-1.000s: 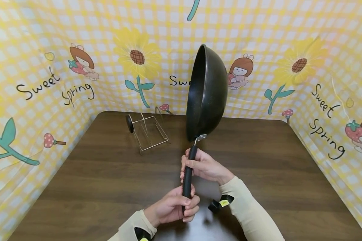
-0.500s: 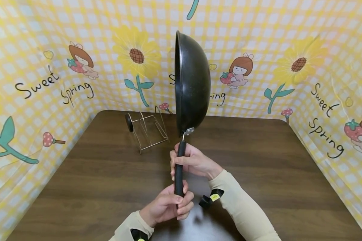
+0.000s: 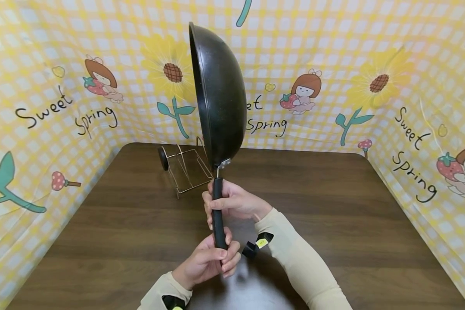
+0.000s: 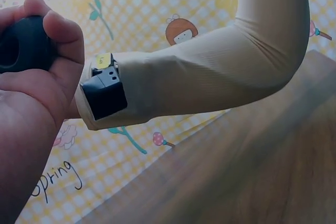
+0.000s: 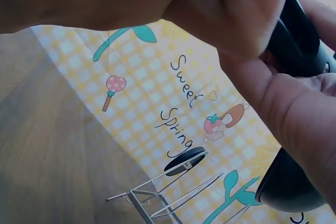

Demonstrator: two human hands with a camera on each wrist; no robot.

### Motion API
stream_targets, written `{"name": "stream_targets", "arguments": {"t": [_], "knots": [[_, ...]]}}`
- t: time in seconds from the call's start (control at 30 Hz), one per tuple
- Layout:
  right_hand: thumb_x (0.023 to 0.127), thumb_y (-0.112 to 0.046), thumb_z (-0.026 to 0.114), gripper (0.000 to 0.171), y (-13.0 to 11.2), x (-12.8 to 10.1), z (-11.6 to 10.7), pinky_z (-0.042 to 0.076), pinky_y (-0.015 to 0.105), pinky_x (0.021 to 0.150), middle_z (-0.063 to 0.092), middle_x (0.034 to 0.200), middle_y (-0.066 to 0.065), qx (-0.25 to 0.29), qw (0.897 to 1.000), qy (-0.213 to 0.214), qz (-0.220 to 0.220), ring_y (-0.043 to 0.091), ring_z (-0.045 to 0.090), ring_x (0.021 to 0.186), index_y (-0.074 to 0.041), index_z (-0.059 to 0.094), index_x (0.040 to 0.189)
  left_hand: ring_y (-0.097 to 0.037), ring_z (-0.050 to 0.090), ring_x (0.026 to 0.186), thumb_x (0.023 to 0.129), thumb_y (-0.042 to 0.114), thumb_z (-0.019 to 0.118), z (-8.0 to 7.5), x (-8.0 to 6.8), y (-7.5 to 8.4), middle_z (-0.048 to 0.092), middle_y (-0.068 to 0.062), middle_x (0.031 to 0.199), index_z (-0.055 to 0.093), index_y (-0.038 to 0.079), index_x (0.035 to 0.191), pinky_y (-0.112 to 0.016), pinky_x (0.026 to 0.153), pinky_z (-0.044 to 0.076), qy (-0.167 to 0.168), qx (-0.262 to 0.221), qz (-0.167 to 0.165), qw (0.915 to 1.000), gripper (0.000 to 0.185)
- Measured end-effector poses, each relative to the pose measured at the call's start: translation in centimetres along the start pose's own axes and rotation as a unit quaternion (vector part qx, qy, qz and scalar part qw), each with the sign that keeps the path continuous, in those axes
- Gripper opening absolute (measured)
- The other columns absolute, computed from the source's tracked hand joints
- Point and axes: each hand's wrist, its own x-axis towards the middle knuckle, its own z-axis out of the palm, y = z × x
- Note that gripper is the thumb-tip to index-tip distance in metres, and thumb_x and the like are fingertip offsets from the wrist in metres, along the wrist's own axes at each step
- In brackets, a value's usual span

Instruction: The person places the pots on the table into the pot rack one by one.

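black wok [image 3: 221,99], dark brown table [image 3: 333,206], yellow-and-white checked backdrop [image 3: 333,38], beige sleeves [image 3: 294,258]

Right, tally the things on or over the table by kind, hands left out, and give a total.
Pans: 1, the black pan, held upright by its handle in the left hand and right hand.
Wire racks: 1, the rack standing on the table.
Wrist cameras: 2, one by the right cuff, one by the left.
Total: 4.

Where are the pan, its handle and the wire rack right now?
pan [image 3: 221,99], head view, on the dark outer bowl.
handle [image 3: 218,211], head view, on the black grip between both hands.
wire rack [image 3: 184,170], head view, on its metal frame.
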Motion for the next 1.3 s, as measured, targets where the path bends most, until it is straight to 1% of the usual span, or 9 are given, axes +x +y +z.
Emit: {"name": "stream_targets", "arguments": {"t": [0.2, 0.3, 0.4, 0.5, 0.57, 0.7, 0.87, 1.07, 1.3], "knots": [[0.095, -0.02, 0.069, 0.033, 0.0, 1.1, -0.1, 0.057, 0.036, 0.074, 0.057, 0.086, 0.005, -0.01, 1.0, -0.015, 0.02, 0.021, 0.067, 0.076, -0.008, 0.038, 0.098, -0.012, 0.039, 0.067, 0.099, 0.001, 0.037, -0.3, -0.3, 0.2, 0.035, -0.002, 0.08, 0.042, 0.018, 0.117, -0.024, 0.061, 0.039, 0.003, 0.008, 0.013, 0.9999, 0.025], [0.096, -0.018, 0.068, 0.031, 0.1, 1.5, -0.2, 0.057, 0.035, 0.073, 0.057, 0.086, 0.004, -0.006, 0.999, -0.023, 0.025, 0.021, 0.067, 0.076, -0.007, 0.039, 0.098, -0.012, 0.037, 0.067, 0.1, 0.002, 0.036, -0.3, -0.5, 0.3, 0.033, -0.002, 0.08, 0.042, 0.017, 0.117, -0.025, 0.06, 0.037, 0.006, 0.006, 0.019, 0.9998, 0.024], [0.098, -0.009, 0.061, 0.023, 0.1, 1.8, -0.3, 0.057, 0.036, 0.073, 0.056, 0.085, 0.004, 0.001, 0.999, -0.029, 0.034, 0.021, 0.067, 0.076, -0.007, 0.038, 0.098, -0.012, 0.037, 0.067, 0.101, 0.002, 0.037, -0.4, -0.7, 0.3, 0.032, -0.002, 0.08, 0.042, 0.017, 0.117, -0.025, 0.06, 0.036, 0.009, 0.005, 0.024, 0.9997, 0.023], [0.097, 0.003, 0.049, 0.014, 0.1, 2.2, -0.3, 0.057, 0.036, 0.074, 0.055, 0.085, 0.004, 0.002, 0.998, -0.032, 0.049, 0.021, 0.067, 0.076, -0.007, 0.039, 0.098, -0.013, 0.036, 0.067, 0.101, 0.002, 0.037, -0.5, -0.8, 0.3, 0.031, -0.002, 0.08, 0.042, 0.017, 0.117, -0.025, 0.059, 0.034, 0.013, 0.003, 0.03, 0.9994, 0.022], [0.096, 0.009, 0.042, 0.016, 0.1, 2.4, -0.3, 0.057, 0.036, 0.075, 0.055, 0.085, 0.004, -0.001, 0.998, -0.031, 0.061, 0.021, 0.067, 0.077, -0.007, 0.04, 0.098, -0.013, 0.035, 0.067, 0.101, 0.002, 0.037, -0.5, -1.0, 0.3, 0.031, -0.002, 0.08, 0.042, 0.016, 0.118, -0.026, 0.057, 0.031, 0.015, 0.0, 0.036, 0.9992, 0.023], [0.094, 0.013, 0.036, 0.022, 0.1, 2.9, -0.2, 0.056, 0.035, 0.074, 0.055, 0.085, 0.004, -0.007, 0.997, -0.024, 0.08, 0.022, 0.067, 0.076, -0.008, 0.041, 0.096, -0.014, 0.033, 0.066, 0.101, 0.002, 0.037, -0.6, -1.2, 0.3, 0.03, -0.002, 0.079, 0.042, 0.015, 0.118, -0.029, 0.056, 0.026, 0.019, -0.006, 0.047, 0.9987, 0.022], [0.093, 0.015, 0.034, 0.025, 0.4, 3.3, -0.2, 0.056, 0.035, 0.074, 0.054, 0.085, 0.005, -0.005, 0.995, -0.018, 0.095, 0.022, 0.067, 0.075, -0.007, 0.042, 0.096, -0.015, 0.031, 0.064, 0.101, 0.002, 0.036, -0.7, -1.4, 0.3, 0.03, -0.003, 0.078, 0.041, 0.015, 0.118, -0.028, 0.056, 0.028, 0.018, -0.006, 0.057, 0.9982, 0.022], [0.094, 0.014, 0.033, 0.024, 0.8, 3.6, -0.4, 0.056, 0.035, 0.075, 0.054, 0.086, 0.005, 0.006, 0.995, -0.012, 0.101, 0.021, 0.067, 0.075, -0.008, 0.041, 0.097, -0.015, 0.031, 0.065, 0.101, 0.001, 0.034, -0.8, -1.6, 0.3, 0.029, -0.004, 0.079, 0.04, 0.014, 0.118, -0.028, 0.057, 0.027, 0.024, -0.011, 0.063, 0.9976, 0.023], [0.094, 0.016, 0.029, 0.028, 1.5, 3.7, -0.4, 0.056, 0.034, 0.075, 0.054, 0.085, 0.005, 0.023, 0.993, -0.003, 0.112, 0.021, 0.067, 0.074, -0.009, 0.042, 0.096, -0.015, 0.03, 0.066, 0.1, 0.0, 0.033, -0.7, -1.9, 0.2, 0.031, -0.002, 0.081, 0.04, 0.014, 0.118, -0.024, 0.061, 0.033, 0.031, -0.028, 0.066, 0.997, 0.024]]}}
